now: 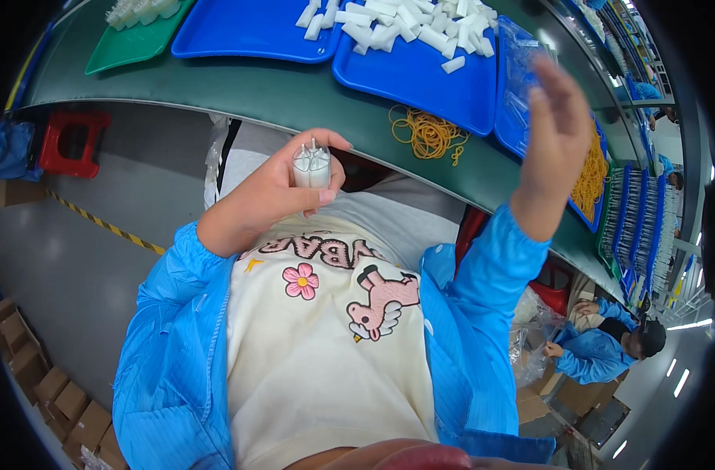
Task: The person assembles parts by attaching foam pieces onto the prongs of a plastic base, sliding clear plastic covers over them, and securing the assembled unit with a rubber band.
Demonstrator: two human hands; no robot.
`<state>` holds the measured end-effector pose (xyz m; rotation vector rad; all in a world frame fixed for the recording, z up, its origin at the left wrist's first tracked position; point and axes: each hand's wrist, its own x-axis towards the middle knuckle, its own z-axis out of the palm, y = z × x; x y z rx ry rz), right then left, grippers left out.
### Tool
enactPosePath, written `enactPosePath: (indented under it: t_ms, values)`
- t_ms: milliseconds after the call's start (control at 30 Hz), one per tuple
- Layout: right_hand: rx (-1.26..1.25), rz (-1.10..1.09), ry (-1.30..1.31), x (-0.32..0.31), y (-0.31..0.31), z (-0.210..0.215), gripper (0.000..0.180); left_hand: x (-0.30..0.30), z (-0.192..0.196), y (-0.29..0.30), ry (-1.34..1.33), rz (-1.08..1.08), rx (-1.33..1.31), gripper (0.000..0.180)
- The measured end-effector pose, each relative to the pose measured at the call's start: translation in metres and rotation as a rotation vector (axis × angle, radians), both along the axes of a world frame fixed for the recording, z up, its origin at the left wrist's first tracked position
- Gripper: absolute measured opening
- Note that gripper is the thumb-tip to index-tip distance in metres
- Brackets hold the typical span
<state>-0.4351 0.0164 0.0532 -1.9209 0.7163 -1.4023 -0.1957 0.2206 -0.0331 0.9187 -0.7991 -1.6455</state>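
Left hand (283,188) closed around a small bundle of clear plastic tubes (311,166), fingers wrapped at the sides, thumb pressed low on the front. Bundle upright, long axis vertical, pointed tips poking out above the fingertips (count unclear, perhaps three). Held just short of the green table (295,98) edge. Right hand (553,129) raised and open, fingers loosely spread, gripping nothing, well apart to the right of the bundle. Pile of yellow rubber bands (429,135) between the two hands, slightly beyond, nearer the right. Blue tray (420,82) of white pieces farther out.
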Motion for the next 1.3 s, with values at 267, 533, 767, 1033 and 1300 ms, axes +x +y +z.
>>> enactPosePath:
  t_ms: [267,533,767,1033,1300]
  values:
    - [-0.340,-0.112,0.711,0.026,0.055,-0.051,0.019,0.002,0.000,-0.014,0.031,-0.025,-0.009,0.052]
    - [-0.463,-0.169,0.765,0.032,0.058,-0.061,0.011,-0.003,0.010,-0.016,-0.004,-0.024,0.052,0.050]
    - [-0.333,-0.138,0.684,0.035,0.052,-0.054,0.008,0.000,0.005,-0.022,-0.007,-0.057,0.023,0.050]
    - [-0.395,-0.137,0.699,0.036,0.052,-0.054,0.016,-0.006,0.000,-0.022,0.026,-0.088,-0.043,0.049]
    - [-0.397,0.041,0.660,0.022,0.057,-0.051,0.026,-0.004,-0.002,-0.017,0.027,-0.065,-0.075,0.049]
